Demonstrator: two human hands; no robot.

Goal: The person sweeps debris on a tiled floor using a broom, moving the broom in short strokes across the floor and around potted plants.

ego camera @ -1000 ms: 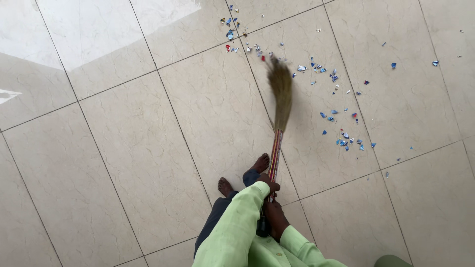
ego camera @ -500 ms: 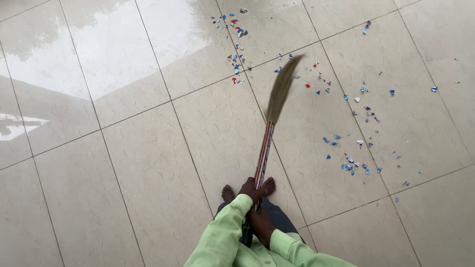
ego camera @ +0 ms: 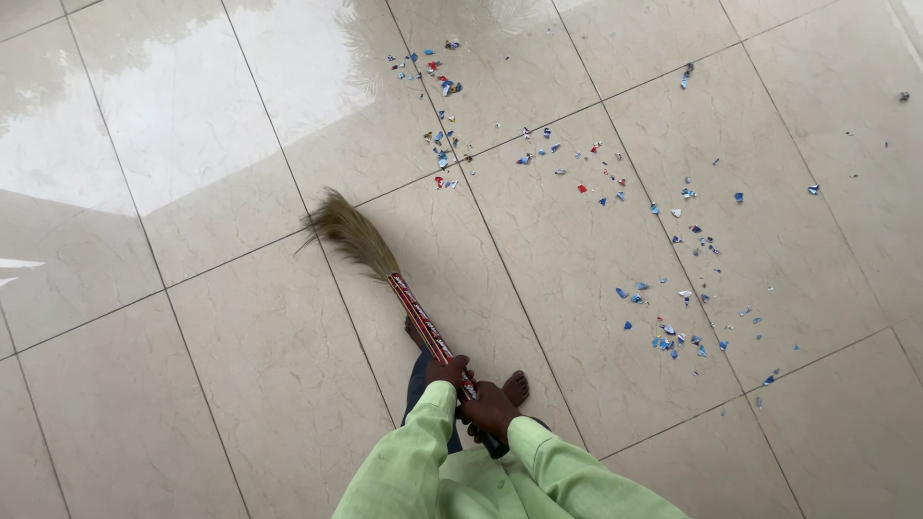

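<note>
I hold a grass broom (ego camera: 385, 264) with a red patterned handle in both hands. My left hand (ego camera: 445, 370) grips the handle higher up, and my right hand (ego camera: 492, 408) grips it near the black end cap. The bristle head points up and to the left, close to the tiled floor (ego camera: 240, 365). Small blue, red and white scraps (ego camera: 673, 327) lie scattered on the tiles to the right and further ahead (ego camera: 437, 86). Light green sleeves cover both my arms. My bare feet (ego camera: 516, 386) stand just under the handle.
The floor is glossy beige tile with thin dark grout lines. A bright reflection (ego camera: 288, 67) shines on the tiles at the top left.
The broom head has swung from the upper right, near the scraps, over to the left. My hands have shifted slightly left and down with the handle.
</note>
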